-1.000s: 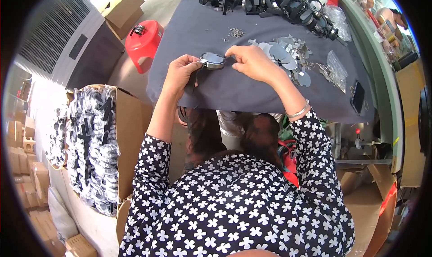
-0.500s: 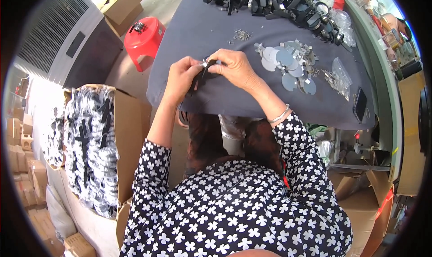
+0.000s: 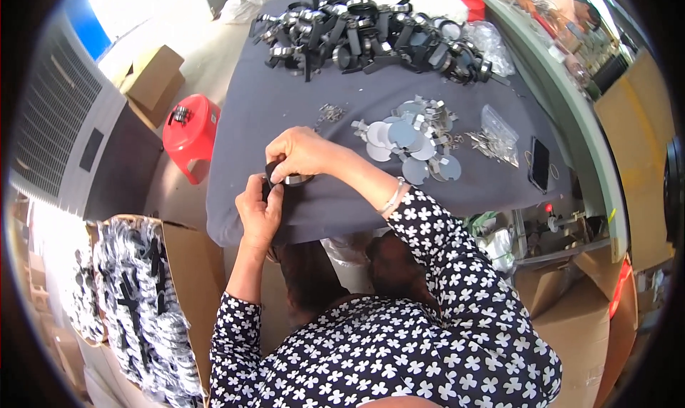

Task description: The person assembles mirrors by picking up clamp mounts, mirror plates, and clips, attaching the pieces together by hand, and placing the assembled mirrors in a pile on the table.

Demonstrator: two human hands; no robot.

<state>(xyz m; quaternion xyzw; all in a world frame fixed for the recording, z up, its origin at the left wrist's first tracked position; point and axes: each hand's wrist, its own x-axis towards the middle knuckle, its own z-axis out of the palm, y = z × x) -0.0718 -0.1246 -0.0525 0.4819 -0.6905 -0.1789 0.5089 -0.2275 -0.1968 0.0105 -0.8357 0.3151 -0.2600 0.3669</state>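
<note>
Near the table's front left edge, both my hands are closed on a watch with a black strap and a round, silver-rimmed case. My left hand pinches the strap between thumb and fingers from below. From above, my right hand grips the strap beside the case, its fingers hiding part of it. Just beyond the hands lies a small heap of tiny metal parts. To their right, thin round grey discs with small tabs are spread in a loose pile.
A large pile of black-strapped watches covers the far side of the grey-clothed table. At right are a clear bag of small parts and a phone. A red stool and a full carton stand left.
The view has shifted, showing more of the far pile. My hands have turned the watch, bringing its silver-rimmed case into sight; my right hand now sits above the left.
</note>
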